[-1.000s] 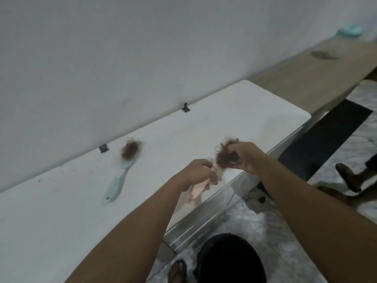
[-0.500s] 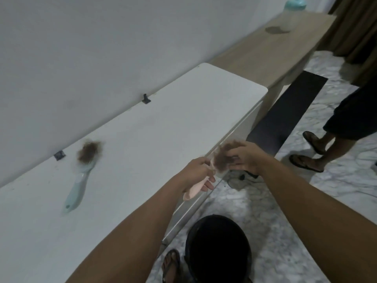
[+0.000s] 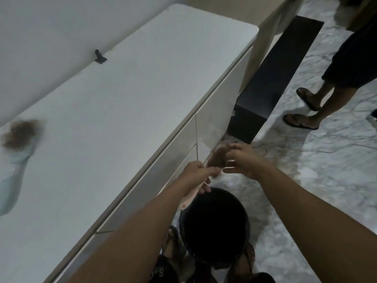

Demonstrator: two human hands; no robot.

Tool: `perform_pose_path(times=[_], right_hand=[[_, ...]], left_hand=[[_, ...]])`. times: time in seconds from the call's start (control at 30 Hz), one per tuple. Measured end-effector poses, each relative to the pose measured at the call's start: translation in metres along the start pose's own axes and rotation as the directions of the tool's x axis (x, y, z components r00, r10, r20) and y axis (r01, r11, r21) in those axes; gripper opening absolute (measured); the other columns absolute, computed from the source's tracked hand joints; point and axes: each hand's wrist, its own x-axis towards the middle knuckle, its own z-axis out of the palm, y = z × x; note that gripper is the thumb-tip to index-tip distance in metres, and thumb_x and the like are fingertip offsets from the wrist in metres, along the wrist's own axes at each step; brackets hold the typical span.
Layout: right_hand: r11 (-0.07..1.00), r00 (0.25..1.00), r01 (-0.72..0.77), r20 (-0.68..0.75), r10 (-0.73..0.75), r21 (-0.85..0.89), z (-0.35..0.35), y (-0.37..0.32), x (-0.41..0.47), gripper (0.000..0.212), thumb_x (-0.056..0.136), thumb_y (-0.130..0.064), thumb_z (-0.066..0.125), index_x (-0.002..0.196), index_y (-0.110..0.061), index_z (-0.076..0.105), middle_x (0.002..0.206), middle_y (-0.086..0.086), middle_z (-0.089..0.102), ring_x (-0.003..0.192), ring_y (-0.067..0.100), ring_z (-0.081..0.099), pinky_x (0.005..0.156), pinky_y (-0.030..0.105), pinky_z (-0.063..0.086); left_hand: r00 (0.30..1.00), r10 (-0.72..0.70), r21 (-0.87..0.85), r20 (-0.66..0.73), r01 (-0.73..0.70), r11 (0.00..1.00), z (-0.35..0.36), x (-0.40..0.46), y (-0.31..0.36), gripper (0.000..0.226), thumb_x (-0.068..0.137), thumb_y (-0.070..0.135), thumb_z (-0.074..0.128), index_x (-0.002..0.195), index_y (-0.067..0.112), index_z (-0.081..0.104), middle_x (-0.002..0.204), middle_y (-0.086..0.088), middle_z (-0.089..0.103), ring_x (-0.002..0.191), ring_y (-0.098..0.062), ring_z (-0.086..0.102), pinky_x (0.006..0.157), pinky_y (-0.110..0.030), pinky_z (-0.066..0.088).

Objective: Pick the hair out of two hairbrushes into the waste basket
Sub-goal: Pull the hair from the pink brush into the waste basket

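Both hands are dropping over the black waste basket (image 3: 214, 227) now, left hand (image 3: 195, 176) gripping the pink hairbrush (image 3: 190, 198), right hand (image 3: 242, 160) pinching its hair clump (image 3: 217, 160) so it falls in.

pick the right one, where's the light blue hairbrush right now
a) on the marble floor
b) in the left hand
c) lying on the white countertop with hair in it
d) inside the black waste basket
c: the light blue hairbrush lies at the left edge of the white countertop with a brown clump in its bristles, while the left hand holds the pink hairbrush over the black waste basket.
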Motion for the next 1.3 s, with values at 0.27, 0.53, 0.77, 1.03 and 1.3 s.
perform_pose_path(times=[0.27,0.53,0.77,1.03,1.3], right_hand=[[0.996,0.996,-0.079,-0.04,0.081,0.049,0.0,0.118,0.063,0.043,0.083,0.008,0.049,0.122,-0.009,0.057,0.098,0.021,0.065,0.083,0.032,0.067,0.06,0.037,0.058],[0.998,0.995,0.034,-0.092,-0.039,-0.051,-0.001,0.195,0.075,0.037,0.086,-0.001,0.065,0.121,-0.012,0.057,0.089,0.012,0.066,0.073,0.021,0.067,0.053,0.032,0.058],[0.979,0.97,0.172,-0.156,-0.187,-0.106,0.01,0.222,0.018,0.037,0.086,0.002,0.063,0.121,-0.005,0.057,0.093,0.019,0.065,0.081,0.025,0.065,0.053,0.03,0.06],[0.955,0.932,0.253,-0.223,-0.284,-0.157,0.016,0.232,-0.057,0.029,0.09,0.001,0.055,0.118,-0.002,0.058,0.097,0.021,0.067,0.073,0.024,0.066,0.052,0.031,0.059],[0.906,0.896,0.379,-0.168,-0.41,-0.189,0.026,0.257,-0.097,0.021,0.092,-0.015,0.061,0.112,-0.015,0.057,0.104,0.013,0.063,0.086,0.028,0.066,0.063,0.038,0.059]], left_hand=[[0.999,-0.027,0.08,-0.029,0.029,0.996,0.034,0.062,-0.1,0.02,0.088,0.028,0.063,0.076,0.015,0.054,0.064,-0.009,0.055,0.041,-0.023,0.052,0.04,-0.02,0.031],[0.999,-0.006,0.094,-0.035,0.009,0.996,0.056,0.079,-0.163,0.021,0.089,0.031,0.06,0.092,0.01,0.063,0.065,-0.011,0.057,0.042,-0.023,0.05,0.043,-0.022,0.034],[1.0,0.021,0.079,0.01,-0.022,0.997,0.064,0.033,-0.184,0.029,0.087,0.033,0.052,0.073,0.009,0.06,0.067,-0.012,0.058,0.044,-0.025,0.054,0.046,-0.023,0.035],[0.982,0.183,0.118,0.044,-0.187,0.975,0.062,-0.028,-0.202,0.056,0.084,0.062,0.056,0.097,0.01,0.07,0.069,-0.008,0.066,0.045,-0.019,0.059,0.048,-0.022,0.042],[0.96,0.272,0.236,-0.067,-0.25,0.939,0.072,-0.063,-0.221,0.034,0.089,0.042,0.059,0.078,0.009,0.059,0.059,-0.008,0.059,0.038,-0.021,0.054,0.042,-0.02,0.036]])
